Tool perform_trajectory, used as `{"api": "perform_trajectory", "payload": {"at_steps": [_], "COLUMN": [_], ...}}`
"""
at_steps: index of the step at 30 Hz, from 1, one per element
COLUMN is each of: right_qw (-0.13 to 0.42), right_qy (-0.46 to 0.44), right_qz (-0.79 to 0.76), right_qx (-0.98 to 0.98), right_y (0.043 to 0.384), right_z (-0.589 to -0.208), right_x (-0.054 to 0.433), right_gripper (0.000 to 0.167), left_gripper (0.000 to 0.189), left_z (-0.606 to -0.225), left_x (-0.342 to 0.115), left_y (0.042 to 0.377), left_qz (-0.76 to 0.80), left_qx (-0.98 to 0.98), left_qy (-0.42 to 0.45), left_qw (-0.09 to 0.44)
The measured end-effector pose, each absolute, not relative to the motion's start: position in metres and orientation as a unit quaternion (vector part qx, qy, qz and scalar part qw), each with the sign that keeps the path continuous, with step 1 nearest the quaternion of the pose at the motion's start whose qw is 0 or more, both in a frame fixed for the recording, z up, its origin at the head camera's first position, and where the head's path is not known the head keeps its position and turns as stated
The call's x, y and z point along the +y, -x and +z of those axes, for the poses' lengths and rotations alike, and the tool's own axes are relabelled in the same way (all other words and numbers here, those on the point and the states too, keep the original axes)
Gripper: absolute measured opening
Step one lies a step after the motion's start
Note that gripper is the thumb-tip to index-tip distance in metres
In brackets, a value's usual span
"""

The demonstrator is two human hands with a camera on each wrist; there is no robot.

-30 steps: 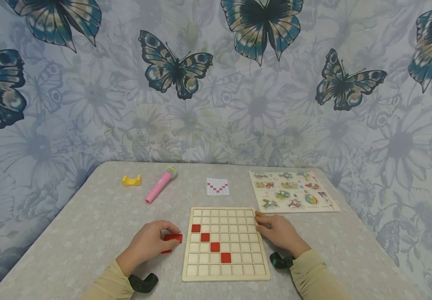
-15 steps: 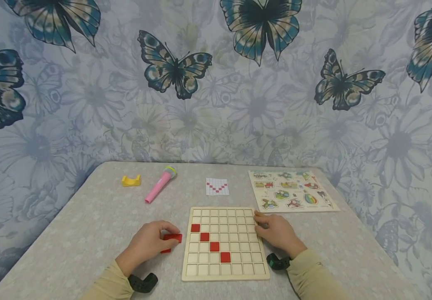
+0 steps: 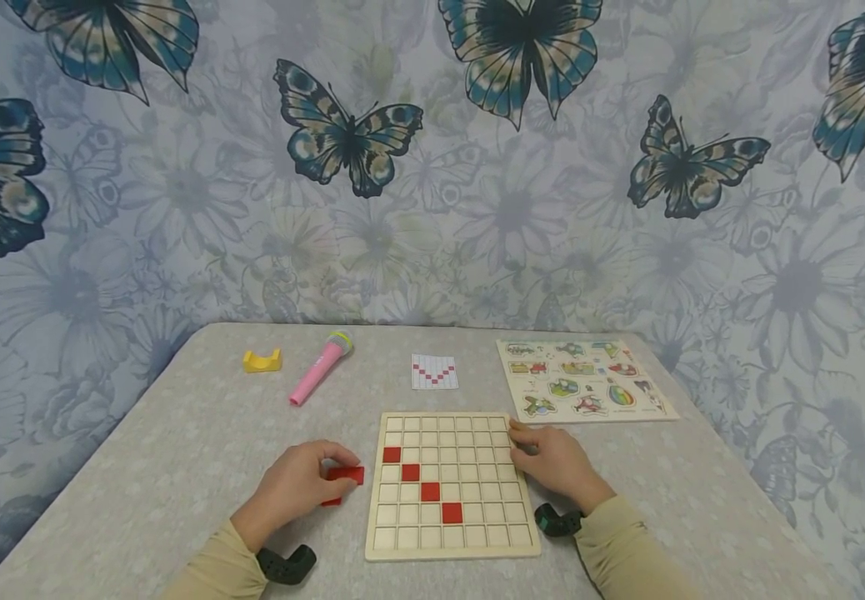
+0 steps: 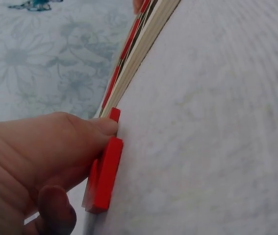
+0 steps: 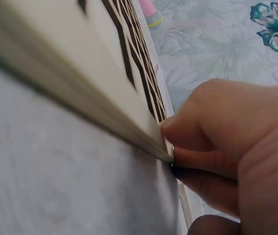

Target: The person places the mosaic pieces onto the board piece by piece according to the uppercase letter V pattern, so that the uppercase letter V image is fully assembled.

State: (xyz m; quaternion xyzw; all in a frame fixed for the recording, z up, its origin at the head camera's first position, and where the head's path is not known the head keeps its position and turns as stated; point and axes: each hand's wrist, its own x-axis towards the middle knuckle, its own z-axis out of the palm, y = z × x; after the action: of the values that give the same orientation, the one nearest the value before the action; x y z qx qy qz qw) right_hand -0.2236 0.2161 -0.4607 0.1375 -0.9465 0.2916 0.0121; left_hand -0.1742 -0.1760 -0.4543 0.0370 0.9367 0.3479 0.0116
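Observation:
In the head view a pale wooden grid board [image 3: 451, 555] lies on the table, several red squares [image 3: 430, 492] running diagonally down its left half. Left of it, my left hand [image 3: 297, 482] has thumb and index finger around loose red tiles [image 3: 353, 475]. Seen from the left wrist, the thumb lies across one tile, and a thick red tile [image 4: 107, 174] stands out below it. My right hand [image 3: 560, 467] pinches the board's upper right edge. The right wrist view has the thumb on top of the rim and fingers at its side.
Beyond the board lies a small pattern card [image 3: 435, 372] with a red V of squares. At the back left are a pink toy microphone [image 3: 317, 372] and a yellow stand [image 3: 262, 361]. A picture puzzle board [image 3: 586, 379] lies at the back right, near my right hand.

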Motion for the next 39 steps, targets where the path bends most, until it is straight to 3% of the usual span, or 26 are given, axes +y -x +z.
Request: {"api": "perform_trajectory", "payload": {"at_steps": [17,39], "right_qw": [0.017,0.008], "right_qy": [-0.157,-0.157], "right_qz": [0.3,0.31], "right_qx": [-0.941,-0.938], "right_y": [0.223,0.224], "right_z": [-0.465,-0.465], "right_x": [0.218,0.22], "right_gripper": [0.038,0.037], "left_gripper": [0.019,0.01], "left_z": [-0.454,-0.426], "left_x": [-0.176,-0.108], "left_y": [0.173,0.173], "left_qz": [0.366,0.311], "left_qx": [0.929,0.928], "left_qy": [-0.042,-0.207], "left_qw": [-0.015,-0.014]}}
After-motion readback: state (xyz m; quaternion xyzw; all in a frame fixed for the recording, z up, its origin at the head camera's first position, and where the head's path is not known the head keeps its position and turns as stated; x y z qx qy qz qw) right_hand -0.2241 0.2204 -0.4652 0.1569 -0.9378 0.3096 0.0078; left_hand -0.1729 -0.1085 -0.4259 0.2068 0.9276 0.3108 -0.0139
